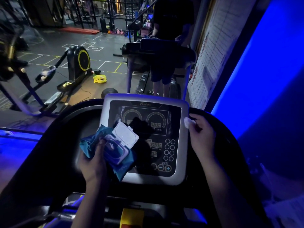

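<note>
Yellow plastic is showing nearest the camera, a block (131, 216) at the bottom edge of the treadmill. Just above it, the person's left hand (93, 163) is gripping a teal wipes pack (122, 171), fingers curled under the soft film and thumb lying on top beside the opening. The pack's clear flip lid (125, 134) is standing open. The pack is covering the lower left corner of the console (184, 145); whether it is resting on the panel cannot be told.

On the other side, the right hand (201, 135) is pinching a crumpled white wipe (188, 122) between thumb and fingertips at the right edge of the console's silver frame.

The dark panel is reading "SPEED" (164, 163) above a minus button (160, 167) and a plus button (168, 168), and "km/h" (158, 129) under the right-hand dial. A script brand name along the top is too faint to read.

Beyond the console, another person (171, 22) is standing on a second treadmill (158, 53). To the left, an exercise machine with a yellow-rimmed wheel (82, 60) is sitting on the marked floor, a yellow bag (99, 79) lying beside it. A gridded wall chart (213, 55) is hanging at right, its print illegible, next to a wall glowing blue.
</note>
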Motion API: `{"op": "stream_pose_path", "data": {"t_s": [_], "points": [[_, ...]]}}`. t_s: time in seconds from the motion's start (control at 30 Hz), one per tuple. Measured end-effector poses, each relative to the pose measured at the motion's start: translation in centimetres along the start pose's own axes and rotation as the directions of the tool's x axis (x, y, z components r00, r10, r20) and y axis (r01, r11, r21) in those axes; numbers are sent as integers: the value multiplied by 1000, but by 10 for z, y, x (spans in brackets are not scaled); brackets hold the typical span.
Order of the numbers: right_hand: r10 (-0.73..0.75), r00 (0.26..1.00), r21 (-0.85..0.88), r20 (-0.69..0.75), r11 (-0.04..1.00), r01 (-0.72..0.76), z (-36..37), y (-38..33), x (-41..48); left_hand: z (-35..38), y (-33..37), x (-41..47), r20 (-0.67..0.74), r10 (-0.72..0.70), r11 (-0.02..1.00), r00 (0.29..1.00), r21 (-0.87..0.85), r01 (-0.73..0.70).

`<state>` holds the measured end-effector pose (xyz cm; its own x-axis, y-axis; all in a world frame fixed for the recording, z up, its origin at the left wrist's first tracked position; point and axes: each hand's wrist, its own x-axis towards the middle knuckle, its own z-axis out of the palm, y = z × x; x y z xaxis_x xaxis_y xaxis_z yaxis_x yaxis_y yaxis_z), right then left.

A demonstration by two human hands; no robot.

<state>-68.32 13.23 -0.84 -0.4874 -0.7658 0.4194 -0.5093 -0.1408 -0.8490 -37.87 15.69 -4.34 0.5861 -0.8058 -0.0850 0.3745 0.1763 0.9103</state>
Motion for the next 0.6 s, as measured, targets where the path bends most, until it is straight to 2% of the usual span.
{"op": "stream_pose_path", "data": {"t_s": [0.1, 0.3, 0.47, 0.6], "points": [[-104, 994, -87, 42, 990, 107, 14, 2, -6, 2, 1, 0, 2, -22, 1000, 1000, -5, 22], [-259, 956, -117, 136, 954, 275, 36, 12, -16, -3, -3, 11, 2, -22, 1000, 1000, 19, 22], [-327, 925, -316, 193, 872, 374, 43, 20, -27, -5, -5, 12, -19, -40, 999, 999, 22, 40], [-296, 899, -219, 324, 901, 375, 55, 18, -55, -5, -8, 14, -30, -32, 999, 999, 16, 33]]}}
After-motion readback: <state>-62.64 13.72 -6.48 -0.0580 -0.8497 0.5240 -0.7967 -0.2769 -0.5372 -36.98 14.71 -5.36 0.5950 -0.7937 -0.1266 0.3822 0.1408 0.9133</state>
